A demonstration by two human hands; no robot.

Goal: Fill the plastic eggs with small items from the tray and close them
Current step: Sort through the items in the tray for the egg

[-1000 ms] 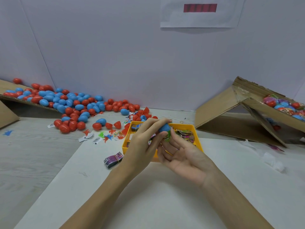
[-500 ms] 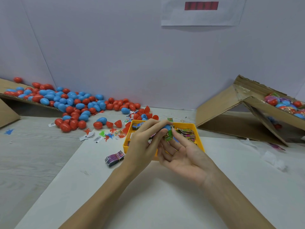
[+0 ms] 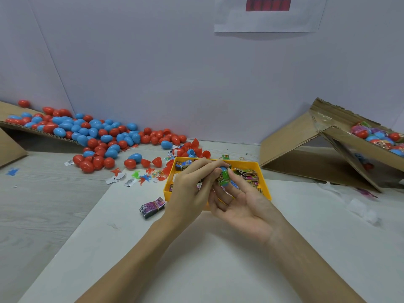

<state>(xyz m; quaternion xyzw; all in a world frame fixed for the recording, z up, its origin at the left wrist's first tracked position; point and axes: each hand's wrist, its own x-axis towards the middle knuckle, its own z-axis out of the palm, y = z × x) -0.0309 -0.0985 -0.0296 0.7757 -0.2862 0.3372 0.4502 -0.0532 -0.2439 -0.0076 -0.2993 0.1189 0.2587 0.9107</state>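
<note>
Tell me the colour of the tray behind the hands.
Yellow. The tray shows in the head view, its only view.

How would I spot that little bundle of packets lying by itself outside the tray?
Find the yellow tray mid-table, behind the hands. Just off its near left corner, on the white sheet, lies a purple-and-black bundle of packets. It alone lies loose outside the tray, bound by a band.

Left hand (image 3: 192, 186) back-up, fingers curled and pinching at the fingertips, right hand (image 3: 242, 206) palm-up, fingers partly curled and pinching too, fingertips of both meeting, bare forearms converging from below
</note>
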